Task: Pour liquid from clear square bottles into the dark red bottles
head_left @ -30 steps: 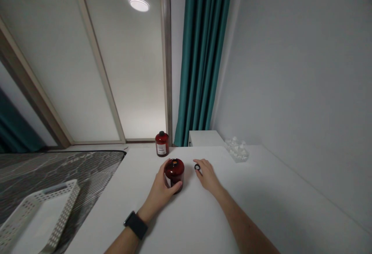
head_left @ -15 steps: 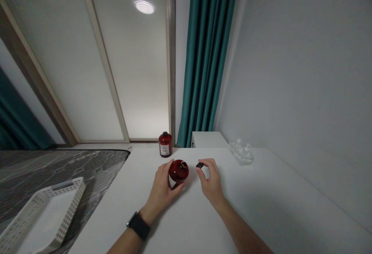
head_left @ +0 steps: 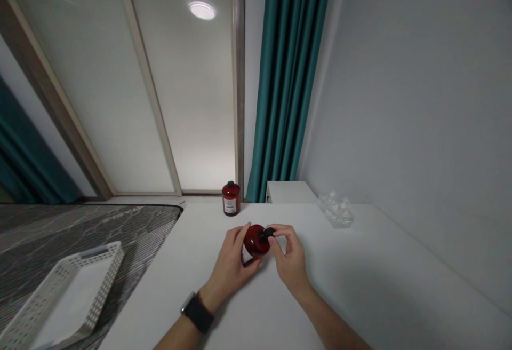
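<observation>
A dark red bottle (head_left: 255,240) with a pale label is held tilted to the right over the white table. My left hand (head_left: 233,256), a dark watch on its wrist, wraps round the bottle's body. At the bottle's neck sits a black cap (head_left: 268,233), pinched between the thumb and fingers of my right hand (head_left: 291,256). Whether the cap is threaded on or only resting there, I cannot tell. Farther back stands a second red bottle (head_left: 231,199), upright, with a black cap and a white label.
Clear plastic or glass pieces (head_left: 336,210) sit at the back right of the white table (head_left: 256,318). Behind it is a white cabinet (head_left: 290,192) near a green curtain (head_left: 290,72). A white perforated basket (head_left: 68,296) lies to the left, below the table's edge.
The bottle has tipped to the right and moved toward my right hand. The cap, earlier held apart from it, now meets the bottle's neck.
</observation>
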A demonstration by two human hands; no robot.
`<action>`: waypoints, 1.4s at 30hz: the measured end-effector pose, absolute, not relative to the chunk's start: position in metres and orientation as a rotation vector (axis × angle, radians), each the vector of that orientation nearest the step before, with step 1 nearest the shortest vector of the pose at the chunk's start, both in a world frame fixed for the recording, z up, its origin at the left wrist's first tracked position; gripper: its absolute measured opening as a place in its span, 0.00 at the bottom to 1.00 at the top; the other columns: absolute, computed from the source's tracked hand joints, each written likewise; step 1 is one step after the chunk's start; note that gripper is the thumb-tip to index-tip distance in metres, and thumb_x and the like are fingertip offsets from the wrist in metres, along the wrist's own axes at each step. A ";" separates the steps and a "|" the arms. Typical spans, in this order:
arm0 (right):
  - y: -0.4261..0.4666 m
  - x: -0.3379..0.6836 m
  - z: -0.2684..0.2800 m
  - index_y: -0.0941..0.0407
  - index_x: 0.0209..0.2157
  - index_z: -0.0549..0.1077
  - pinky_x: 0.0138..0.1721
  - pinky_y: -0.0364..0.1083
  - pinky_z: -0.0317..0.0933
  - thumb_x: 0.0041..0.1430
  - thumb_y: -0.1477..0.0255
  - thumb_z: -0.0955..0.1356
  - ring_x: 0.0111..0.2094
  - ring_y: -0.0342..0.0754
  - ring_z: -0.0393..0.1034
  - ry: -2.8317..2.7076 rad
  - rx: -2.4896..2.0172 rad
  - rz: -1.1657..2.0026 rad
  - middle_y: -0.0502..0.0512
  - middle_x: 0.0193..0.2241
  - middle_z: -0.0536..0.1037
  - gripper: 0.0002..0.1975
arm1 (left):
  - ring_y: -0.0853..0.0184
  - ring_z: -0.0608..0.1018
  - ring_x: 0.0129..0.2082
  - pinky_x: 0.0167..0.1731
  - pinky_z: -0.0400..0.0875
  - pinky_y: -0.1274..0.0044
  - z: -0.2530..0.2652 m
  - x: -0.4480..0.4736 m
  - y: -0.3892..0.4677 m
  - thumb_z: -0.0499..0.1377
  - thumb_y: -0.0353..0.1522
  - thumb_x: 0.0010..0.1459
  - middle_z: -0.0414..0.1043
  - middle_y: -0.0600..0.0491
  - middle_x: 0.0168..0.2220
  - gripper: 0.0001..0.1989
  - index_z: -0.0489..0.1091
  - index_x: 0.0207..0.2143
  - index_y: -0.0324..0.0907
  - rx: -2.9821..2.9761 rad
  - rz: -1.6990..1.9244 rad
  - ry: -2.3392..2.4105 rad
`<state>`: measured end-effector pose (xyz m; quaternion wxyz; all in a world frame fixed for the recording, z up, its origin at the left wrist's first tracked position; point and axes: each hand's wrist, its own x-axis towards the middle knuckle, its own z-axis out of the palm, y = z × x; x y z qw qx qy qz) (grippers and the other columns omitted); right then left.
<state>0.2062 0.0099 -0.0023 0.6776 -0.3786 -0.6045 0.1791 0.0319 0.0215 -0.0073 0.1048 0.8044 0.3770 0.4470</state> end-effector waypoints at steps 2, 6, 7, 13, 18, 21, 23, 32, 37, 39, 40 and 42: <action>0.010 0.208 -0.002 0.52 0.37 0.70 0.49 0.53 0.67 0.63 0.74 0.68 0.46 0.52 0.74 -1.377 -0.866 0.396 0.56 0.41 0.78 0.02 | 0.53 0.71 0.55 0.54 0.72 0.59 -0.008 0.032 0.022 0.66 0.24 0.49 0.65 0.44 0.55 0.45 0.51 0.67 0.47 2.372 1.312 1.104; 0.011 0.209 -0.001 0.51 0.37 0.71 0.49 0.53 0.67 0.63 0.74 0.68 0.45 0.52 0.74 -1.401 -0.873 0.377 0.55 0.41 0.78 0.03 | 0.53 0.71 0.55 0.54 0.73 0.60 -0.007 0.033 0.021 0.66 0.24 0.50 0.65 0.44 0.56 0.45 0.51 0.67 0.47 2.395 1.313 1.066; 0.010 0.209 0.000 0.51 0.38 0.71 0.49 0.53 0.67 0.63 0.75 0.68 0.45 0.51 0.74 -1.413 -0.866 0.373 0.55 0.41 0.78 0.04 | 0.53 0.71 0.55 0.54 0.73 0.60 -0.007 0.033 0.021 0.66 0.24 0.50 0.65 0.43 0.56 0.45 0.51 0.67 0.47 2.393 1.318 1.066; 0.010 0.210 -0.001 0.51 0.38 0.69 0.50 0.53 0.66 0.64 0.75 0.67 0.47 0.51 0.74 -1.472 -0.824 0.393 0.55 0.43 0.78 0.04 | 0.53 0.72 0.54 0.52 0.74 0.59 -0.004 0.032 0.021 0.65 0.25 0.51 0.66 0.43 0.54 0.44 0.50 0.67 0.47 2.395 1.303 1.045; 0.009 0.209 -0.001 0.51 0.40 0.70 0.46 0.51 0.67 0.64 0.75 0.66 0.43 0.51 0.72 -1.491 -0.876 0.304 0.54 0.39 0.75 0.05 | 0.53 0.72 0.54 0.53 0.72 0.60 -0.003 0.032 0.022 0.65 0.25 0.51 0.66 0.43 0.55 0.44 0.50 0.67 0.47 2.423 1.275 1.018; 0.007 0.208 0.001 0.52 0.40 0.70 0.43 0.50 0.66 0.63 0.75 0.67 0.40 0.51 0.70 -1.499 -0.893 0.250 0.53 0.37 0.73 0.05 | 0.53 0.71 0.54 0.52 0.73 0.60 -0.004 0.032 0.022 0.65 0.24 0.51 0.65 0.43 0.55 0.44 0.49 0.67 0.48 2.437 1.254 1.021; 0.006 0.209 0.003 0.52 0.40 0.70 0.42 0.50 0.66 0.64 0.75 0.66 0.39 0.50 0.69 -1.511 -0.898 0.243 0.53 0.36 0.72 0.05 | 0.53 0.71 0.54 0.52 0.73 0.60 -0.005 0.032 0.023 0.65 0.25 0.52 0.65 0.43 0.55 0.44 0.49 0.67 0.48 2.459 1.244 1.018; 0.005 0.212 0.005 0.53 0.41 0.71 0.45 0.52 0.67 0.64 0.76 0.64 0.43 0.52 0.71 -1.516 -0.871 0.233 0.56 0.39 0.75 0.07 | 0.53 0.72 0.54 0.52 0.73 0.60 -0.005 0.030 0.023 0.66 0.26 0.52 0.66 0.43 0.55 0.44 0.49 0.67 0.48 2.466 1.235 1.039; 0.005 0.210 0.003 0.52 0.42 0.69 0.52 0.55 0.67 0.64 0.78 0.65 0.49 0.53 0.72 -1.522 -0.809 0.351 0.58 0.45 0.77 0.08 | 0.53 0.72 0.54 0.52 0.73 0.60 -0.005 0.029 0.023 0.66 0.26 0.52 0.66 0.43 0.56 0.44 0.50 0.67 0.47 2.451 1.239 1.040; 0.005 0.209 0.003 0.52 0.42 0.70 0.50 0.55 0.67 0.63 0.78 0.65 0.47 0.52 0.72 -1.519 -0.809 0.320 0.57 0.43 0.77 0.08 | 0.53 0.72 0.54 0.52 0.73 0.60 -0.005 0.029 0.023 0.66 0.26 0.52 0.66 0.43 0.55 0.43 0.51 0.67 0.47 2.447 1.252 1.037; 0.004 0.209 0.004 0.52 0.42 0.70 0.49 0.54 0.67 0.62 0.78 0.65 0.46 0.52 0.72 -1.524 -0.820 0.293 0.57 0.43 0.77 0.09 | 0.53 0.72 0.54 0.52 0.73 0.60 -0.005 0.029 0.023 0.66 0.26 0.52 0.66 0.43 0.55 0.43 0.51 0.67 0.47 2.446 1.258 1.036; 0.004 0.209 0.005 0.52 0.42 0.71 0.47 0.54 0.68 0.61 0.78 0.66 0.44 0.53 0.72 -1.532 -0.845 0.237 0.57 0.41 0.76 0.10 | 0.53 0.72 0.54 0.52 0.73 0.60 -0.005 0.029 0.023 0.66 0.27 0.52 0.67 0.43 0.55 0.42 0.51 0.66 0.47 2.444 1.262 1.034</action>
